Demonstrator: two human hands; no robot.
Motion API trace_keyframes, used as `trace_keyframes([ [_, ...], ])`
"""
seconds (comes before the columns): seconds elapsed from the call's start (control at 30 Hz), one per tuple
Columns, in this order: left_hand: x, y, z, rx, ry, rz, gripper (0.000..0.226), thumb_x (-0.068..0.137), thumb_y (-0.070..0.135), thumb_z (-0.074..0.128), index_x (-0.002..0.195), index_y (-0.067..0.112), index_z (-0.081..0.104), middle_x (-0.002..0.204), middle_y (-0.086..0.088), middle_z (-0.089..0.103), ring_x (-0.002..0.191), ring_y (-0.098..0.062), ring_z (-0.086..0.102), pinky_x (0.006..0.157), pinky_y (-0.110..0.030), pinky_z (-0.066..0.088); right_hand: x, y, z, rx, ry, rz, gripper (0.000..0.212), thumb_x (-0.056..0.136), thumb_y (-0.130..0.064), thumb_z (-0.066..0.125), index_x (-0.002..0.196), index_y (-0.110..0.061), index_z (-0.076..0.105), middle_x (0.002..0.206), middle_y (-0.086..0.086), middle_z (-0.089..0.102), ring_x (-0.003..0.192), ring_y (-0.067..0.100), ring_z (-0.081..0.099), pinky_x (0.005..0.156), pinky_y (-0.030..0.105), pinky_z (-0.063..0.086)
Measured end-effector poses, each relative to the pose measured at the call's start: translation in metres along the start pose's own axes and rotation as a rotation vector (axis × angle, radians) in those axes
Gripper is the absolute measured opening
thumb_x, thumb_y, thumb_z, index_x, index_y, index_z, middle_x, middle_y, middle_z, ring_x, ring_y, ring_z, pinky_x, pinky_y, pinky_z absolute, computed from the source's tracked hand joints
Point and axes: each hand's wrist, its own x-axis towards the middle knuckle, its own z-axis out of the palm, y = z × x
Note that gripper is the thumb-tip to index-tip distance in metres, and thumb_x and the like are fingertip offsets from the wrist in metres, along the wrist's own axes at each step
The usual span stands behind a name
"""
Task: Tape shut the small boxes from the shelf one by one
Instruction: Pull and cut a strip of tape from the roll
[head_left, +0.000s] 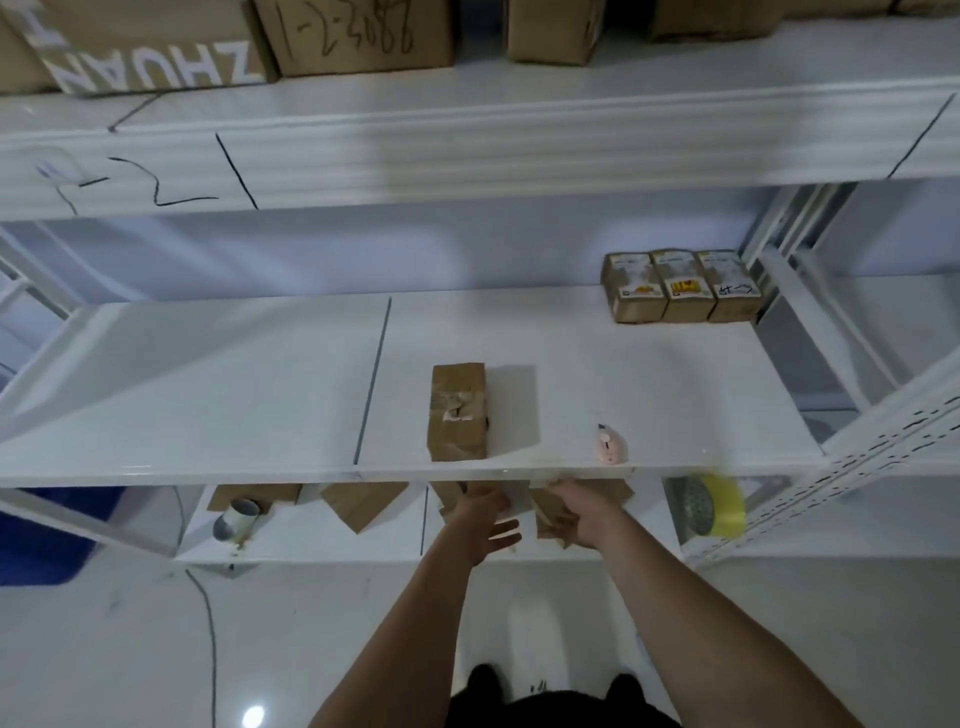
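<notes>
Both hands reach under the front lip of the middle shelf (208, 395); from my remote seat, the left hand (483, 525) shows fingers spread and straight, gripping nothing I can make out; the right hand (576, 514) curls onto a brown box (550, 519) on the level below that shelf, though the lip hides part of the grip; I judge the risk is knocking knuckles or the box against that lip when lifting it out, or dropping it from a one-handed hold; on top of the middle shelf stands another small box (458, 413), with a pink cutter (609, 446) to its right; the yellow tape roll (709, 506) hangs below the shelf's right end.
</notes>
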Motion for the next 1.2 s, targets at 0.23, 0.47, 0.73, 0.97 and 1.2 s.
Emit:
trace_keyframes([
  [0.23, 0.002, 0.011, -0.034, 0.041, -0.059, -0.030, 0.036, 0.102, 0.008, 0.053, 0.137, 0.004, 0.052, 0.128, -0.017, 0.056, 0.107, -0.036, 0.057, 0.104, -0.052, 0.048, 0.001, 0.002, 0.005, 0.091, 0.047, 0.062, 0.029, 0.093, -0.024, 0.071, 0.112, -0.004, 0.064, 0.102, 0.014, 0.062, 0.095, 0.027, 0.062, 0.078, 0.040, 0.056],
  [0.47, 0.007, 0.014, -0.043, 0.094, -0.011, -0.047, 0.029, 0.099, 0.008, 0.055, 0.128, 0.001, 0.057, 0.123, -0.016, 0.058, 0.101, -0.033, 0.061, 0.096, -0.048, 0.054, 0.013, 0.000, 0.004, 0.181, 0.121, 0.002, 0.017, 0.099, -0.013, 0.061, 0.084, -0.006, 0.062, 0.082, 0.007, 0.062, 0.073, 0.017, 0.057, 0.102, 0.039, 0.046],
  [0.73, 0.001, 0.018, -0.030, 0.136, -0.025, -0.063, 0.013, 0.099, 0.010, 0.057, 0.111, 0.007, 0.060, 0.107, -0.011, 0.062, 0.093, -0.028, 0.063, 0.082, -0.040, 0.057, 0.007, -0.003, 0.004, 0.156, 0.166, -0.025, 0.025, 0.101, 0.000, 0.050, 0.078, 0.000, 0.058, 0.075, 0.014, 0.061, 0.069, 0.023, 0.059, 0.099, 0.039, 0.050],
  [0.97, -0.001, 0.016, -0.007, 0.192, -0.028, -0.022, 0.020, 0.101, 0.012, 0.054, 0.120, 0.010, 0.059, 0.110, -0.011, 0.062, 0.085, -0.024, 0.065, 0.073, -0.037, 0.058, -0.002, -0.016, 0.004, 0.130, 0.128, 0.026, 0.012, 0.099, 0.004, 0.055, 0.109, 0.005, 0.061, 0.097, 0.018, 0.064, 0.077, 0.026, 0.063, 0.087, 0.038, 0.058],
  [1.2, 0.005, 0.018, 0.012, 0.522, 0.021, 0.221, 0.064, 0.092, -0.008, 0.037, 0.136, 0.035, 0.052, 0.084, -0.008, 0.062, 0.064, -0.019, 0.054, 0.054, -0.027, 0.046, -0.008, -0.025, 0.004, 0.151, 0.161, 0.074, 0.015, 0.100, 0.006, 0.049, 0.089, 0.005, 0.059, 0.077, 0.017, 0.060, 0.064, 0.026, 0.059, 0.076, 0.036, 0.058],
])
